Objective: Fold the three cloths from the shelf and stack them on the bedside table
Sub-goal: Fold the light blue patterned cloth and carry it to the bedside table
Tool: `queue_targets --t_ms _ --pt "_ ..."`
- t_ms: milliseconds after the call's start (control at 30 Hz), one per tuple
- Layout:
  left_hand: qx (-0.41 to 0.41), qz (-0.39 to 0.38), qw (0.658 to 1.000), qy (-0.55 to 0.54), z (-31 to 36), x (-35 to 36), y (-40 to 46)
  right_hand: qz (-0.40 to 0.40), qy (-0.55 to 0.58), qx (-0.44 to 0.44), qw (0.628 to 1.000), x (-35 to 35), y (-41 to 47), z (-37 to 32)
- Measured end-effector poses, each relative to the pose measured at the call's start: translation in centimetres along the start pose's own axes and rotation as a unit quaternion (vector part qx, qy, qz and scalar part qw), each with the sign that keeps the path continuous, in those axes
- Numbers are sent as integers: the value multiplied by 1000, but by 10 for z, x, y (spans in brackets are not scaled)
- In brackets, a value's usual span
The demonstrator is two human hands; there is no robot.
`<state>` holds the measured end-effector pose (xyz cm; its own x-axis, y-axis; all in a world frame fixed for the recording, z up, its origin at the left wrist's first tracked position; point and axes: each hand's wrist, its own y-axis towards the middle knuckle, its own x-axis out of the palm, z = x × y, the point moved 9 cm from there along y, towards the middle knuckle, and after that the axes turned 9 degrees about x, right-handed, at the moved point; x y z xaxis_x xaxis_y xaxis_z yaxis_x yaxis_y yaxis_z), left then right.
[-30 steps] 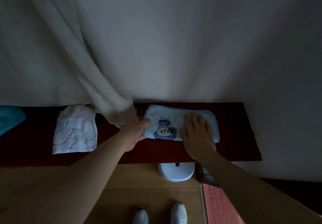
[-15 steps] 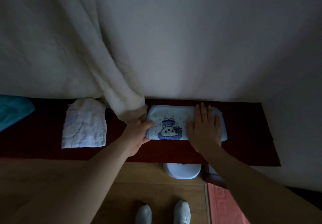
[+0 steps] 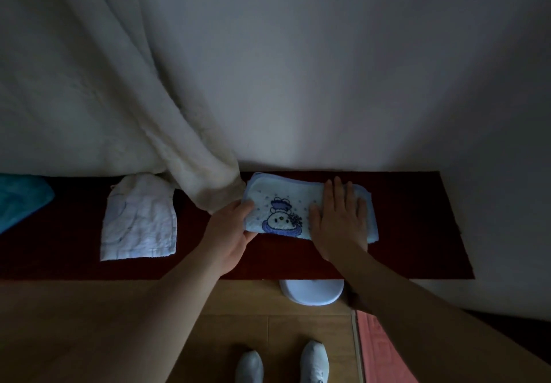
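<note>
Blue cloth [image 3: 286,203] unmoved; left hand [image 3: 231,233] still pinching, right hand [image 3: 340,218] still flat.

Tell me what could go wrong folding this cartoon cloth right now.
The hanging curtain touches the left hand and the printed cloth, so it may get caught in the fold. The right hand pins only the right half; a hard pull could skew the edges. The white cloth looks rumpled and may stack unevenly.

White curtain [image 3: 190,156] hangs against wall [image 3: 357,69], hem resting on dark red surface. Pale round stool [image 3: 311,291] below, on wood floor [image 3: 149,323]. Pink mat [image 3: 381,353] at right. White shoes [image 3: 314,360] visible at bottom edge.
</note>
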<state>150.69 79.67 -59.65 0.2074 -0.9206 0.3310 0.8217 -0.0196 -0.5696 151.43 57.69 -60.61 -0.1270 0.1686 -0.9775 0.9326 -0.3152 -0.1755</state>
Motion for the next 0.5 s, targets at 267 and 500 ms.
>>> queue_targets --t_ms 267,500 --pt "24 30 999 -30 18 8 -17 -4 41 -2 999 6 -16 -11" --pt "276 36 895 349 71 79 -54 22 56 -7 998 -1 -18 -10"
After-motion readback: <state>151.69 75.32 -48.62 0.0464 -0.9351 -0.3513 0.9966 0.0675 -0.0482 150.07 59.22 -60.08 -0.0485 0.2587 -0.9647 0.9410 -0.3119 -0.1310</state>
